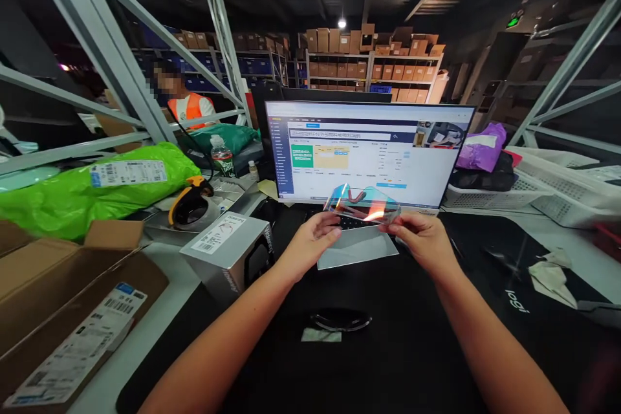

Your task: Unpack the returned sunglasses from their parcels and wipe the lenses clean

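Left hand and right hand grip opposite ends of clear plastic safety glasses, fingers closed on them. Held up before the monitor, the glasses lie crosswise, their long axis nearly level and dipping slightly rightward, above a pale flat sleeve on the black desk mat.

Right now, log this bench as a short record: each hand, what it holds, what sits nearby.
Left hand: holds clear plastic eyewear at one end
Right hand: holds the same eyewear at the other end
Beneath hands: pale flat sleeve
Nearby: grey labelled box, handheld barcode scanner, computer monitor
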Action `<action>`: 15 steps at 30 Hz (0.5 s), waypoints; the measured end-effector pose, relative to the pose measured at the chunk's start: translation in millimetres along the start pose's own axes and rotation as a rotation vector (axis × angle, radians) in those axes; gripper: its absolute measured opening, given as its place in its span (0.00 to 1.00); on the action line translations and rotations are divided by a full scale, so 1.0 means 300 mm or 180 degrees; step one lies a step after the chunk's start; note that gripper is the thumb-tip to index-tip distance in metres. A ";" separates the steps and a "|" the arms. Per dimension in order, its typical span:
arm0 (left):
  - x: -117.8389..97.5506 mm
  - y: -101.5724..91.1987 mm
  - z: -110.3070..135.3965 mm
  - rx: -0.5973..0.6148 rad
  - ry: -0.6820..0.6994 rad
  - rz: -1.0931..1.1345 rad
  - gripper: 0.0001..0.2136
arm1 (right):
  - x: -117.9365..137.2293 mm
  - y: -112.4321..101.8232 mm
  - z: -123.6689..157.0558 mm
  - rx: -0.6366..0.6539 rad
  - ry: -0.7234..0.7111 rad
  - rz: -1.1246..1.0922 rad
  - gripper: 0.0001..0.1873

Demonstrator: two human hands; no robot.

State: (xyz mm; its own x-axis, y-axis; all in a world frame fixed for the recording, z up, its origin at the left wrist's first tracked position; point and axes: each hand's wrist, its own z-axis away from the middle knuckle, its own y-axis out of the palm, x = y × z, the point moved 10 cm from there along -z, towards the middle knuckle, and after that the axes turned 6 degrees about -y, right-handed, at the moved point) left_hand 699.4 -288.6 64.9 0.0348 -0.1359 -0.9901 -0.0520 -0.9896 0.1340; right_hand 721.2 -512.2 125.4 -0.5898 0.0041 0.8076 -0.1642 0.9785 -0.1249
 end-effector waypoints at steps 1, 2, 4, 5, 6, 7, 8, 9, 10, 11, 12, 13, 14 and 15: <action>0.006 0.011 0.001 0.0055 -0.0064 0.0180 0.29 | 0.022 0.023 0.008 0.0073 -0.0205 0.0192 0.17; 0.010 0.020 0.004 0.0093 -0.0099 0.0286 0.28 | 0.045 0.041 0.016 0.0120 -0.0402 0.0361 0.16; 0.017 0.031 0.008 0.0114 -0.0159 0.0484 0.27 | 0.084 0.065 0.031 0.0171 -0.0668 0.0572 0.15; 0.024 0.034 0.009 0.0114 -0.0197 0.0603 0.27 | 0.095 0.070 0.037 0.0174 -0.0711 0.0598 0.14; 0.031 0.035 0.009 0.0103 -0.0230 0.0716 0.26 | 0.099 0.072 0.043 0.0173 -0.0693 0.0566 0.14; 0.039 0.034 0.008 0.0076 -0.0253 0.0823 0.25 | 0.096 0.073 0.049 0.0171 -0.0633 0.0471 0.14; 0.046 0.030 0.007 0.0033 -0.0264 0.0920 0.24 | 0.086 0.071 0.055 0.0159 -0.0537 0.0328 0.14; 0.053 0.025 0.007 -0.0020 -0.0267 0.1006 0.24 | 0.068 0.067 0.062 0.0146 -0.0409 0.0163 0.14; 0.058 0.020 0.007 -0.0076 -0.0264 0.1083 0.23 | 0.045 0.064 0.068 0.0144 -0.0273 -0.0003 0.13; 0.061 0.015 0.008 -0.0133 -0.0253 0.1158 0.22 | 0.018 0.060 0.074 0.0150 -0.0136 -0.0145 0.13; 0.061 0.011 0.010 -0.0186 -0.0235 0.1233 0.21 | -0.011 0.054 0.079 0.0156 -0.0015 -0.0263 0.12; 0.059 0.008 0.014 -0.0227 -0.0212 0.1307 0.21 | -0.038 0.048 0.080 0.0150 0.0074 -0.0381 0.12; 0.054 0.008 0.018 -0.0260 -0.0182 0.1383 0.20 | -0.062 0.043 0.079 0.0147 0.0135 -0.0503 0.13; 0.048 0.009 0.023 -0.0280 -0.0151 0.1454 0.20 | -0.079 0.040 0.075 0.0161 0.0157 -0.0599 0.13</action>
State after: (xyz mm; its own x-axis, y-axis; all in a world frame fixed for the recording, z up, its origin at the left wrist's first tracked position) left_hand 692.9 -292.8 50.8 -0.0178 -0.5583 -0.8295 0.0336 -0.8295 0.5576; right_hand 715.5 -505.2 91.9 -0.5056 -0.1666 0.8465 -0.3080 0.9514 0.0032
